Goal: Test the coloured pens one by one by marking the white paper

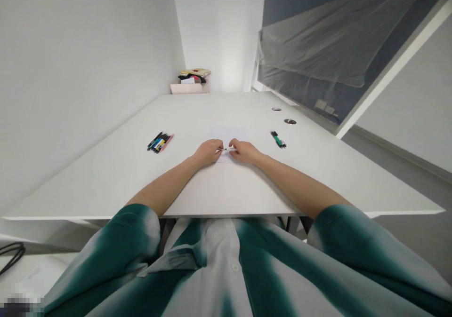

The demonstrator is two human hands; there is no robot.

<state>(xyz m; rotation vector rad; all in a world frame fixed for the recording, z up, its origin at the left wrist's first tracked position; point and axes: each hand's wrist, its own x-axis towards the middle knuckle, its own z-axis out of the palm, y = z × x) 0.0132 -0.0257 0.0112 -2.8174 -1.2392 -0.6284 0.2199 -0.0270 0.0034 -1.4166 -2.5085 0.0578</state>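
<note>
Over a sheet of white paper [228,131] on the table, both hands meet at a slim, pale pen [231,149] with a small dark part near its middle. My left hand [209,152] pinches its left end, and my right hand [245,151] has the right end between thumb and fingers. Whether the pen is in one piece or two is too small to tell. The fingers hide its ends. Both wrists rest low, close to the tabletop.
On the white table [197,185], a row of several pens [160,142] lies to the left. A smaller group of green and dark pens [278,139] lies to the right. Beyond it are two round metal discs [290,122]. A pink box [187,88] with cloth items stands at the far end.
</note>
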